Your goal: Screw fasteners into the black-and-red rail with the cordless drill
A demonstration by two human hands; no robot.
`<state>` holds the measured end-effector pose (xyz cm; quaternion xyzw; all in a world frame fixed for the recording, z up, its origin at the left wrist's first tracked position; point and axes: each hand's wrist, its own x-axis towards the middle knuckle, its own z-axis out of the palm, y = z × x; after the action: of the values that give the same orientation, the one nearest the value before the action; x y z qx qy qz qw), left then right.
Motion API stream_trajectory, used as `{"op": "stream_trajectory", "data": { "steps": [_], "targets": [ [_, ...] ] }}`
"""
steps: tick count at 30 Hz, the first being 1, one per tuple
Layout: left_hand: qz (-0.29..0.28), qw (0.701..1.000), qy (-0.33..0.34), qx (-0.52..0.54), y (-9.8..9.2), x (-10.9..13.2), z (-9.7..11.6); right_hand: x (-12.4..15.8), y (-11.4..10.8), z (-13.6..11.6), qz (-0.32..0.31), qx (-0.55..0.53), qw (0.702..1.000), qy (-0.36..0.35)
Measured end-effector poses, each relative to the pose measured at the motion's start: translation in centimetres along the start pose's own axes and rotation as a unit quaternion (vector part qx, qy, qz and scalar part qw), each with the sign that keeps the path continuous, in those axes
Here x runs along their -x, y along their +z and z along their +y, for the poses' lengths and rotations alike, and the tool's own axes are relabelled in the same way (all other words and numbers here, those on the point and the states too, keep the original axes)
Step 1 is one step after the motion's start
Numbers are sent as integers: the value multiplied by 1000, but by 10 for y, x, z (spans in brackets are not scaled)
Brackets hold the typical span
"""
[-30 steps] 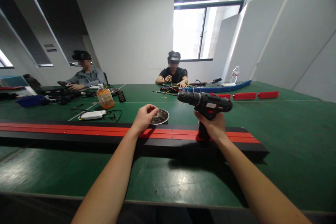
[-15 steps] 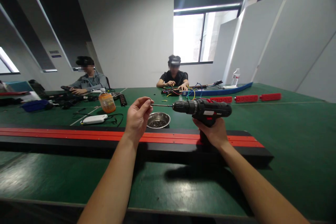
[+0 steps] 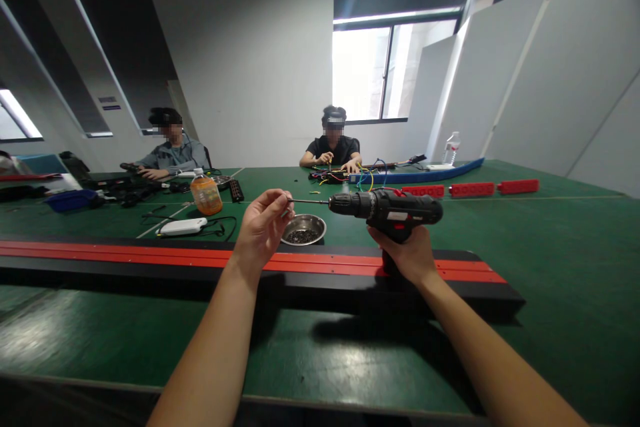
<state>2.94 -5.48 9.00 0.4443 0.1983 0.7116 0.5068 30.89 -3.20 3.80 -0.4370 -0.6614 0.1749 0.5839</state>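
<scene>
My right hand (image 3: 413, 253) is wrapped round the grip of a black power drill (image 3: 400, 208), which points left. A long thin bit (image 3: 311, 201) sticks out of its chuck. At the bit's far end my left hand (image 3: 265, 223) is pinched, thumb against forefinger; whatever tiny piece lies at the tip is too small to name. Behind the left hand stands a metal bowl (image 3: 320, 233) with small dark screws in it. Under both hands runs a long black bar with a red top (image 3: 310, 263).
On the green table (image 3: 300, 360) are a bottle of orange drink (image 3: 206, 193), a white power bank (image 3: 183, 227), red blocks (image 3: 471, 190), a blue strip (image 3: 430, 175) with wires, and a blue tray (image 3: 73, 199). Two people (image 3: 333, 147) sit across the table.
The left hand's fingers have shifted slightly at the bit's tip, with the lower fingers a little looser. The drill stays almost where it was. The view has moved slightly.
</scene>
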Motion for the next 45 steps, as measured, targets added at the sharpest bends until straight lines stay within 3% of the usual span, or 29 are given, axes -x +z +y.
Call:
{"op": "stream_trajectory", "data": {
  "steps": [12, 21, 39, 45],
  "targets": [
    [3, 995, 70, -74, -3, -2, 0, 1, -1, -5, -6, 12, 1000, 6],
    [9, 993, 75, -92, -1, -2, -2, -1, -1, 0, 10, -7, 999, 35],
    [31, 992, 68, -98, 3, -3, -4, 0, -1, -3, 10, 11, 1000, 19],
    [49, 988, 97, -112, 5, -4, -6, 1, -2, -2, 13, 24, 1000, 5]
  ]
}}
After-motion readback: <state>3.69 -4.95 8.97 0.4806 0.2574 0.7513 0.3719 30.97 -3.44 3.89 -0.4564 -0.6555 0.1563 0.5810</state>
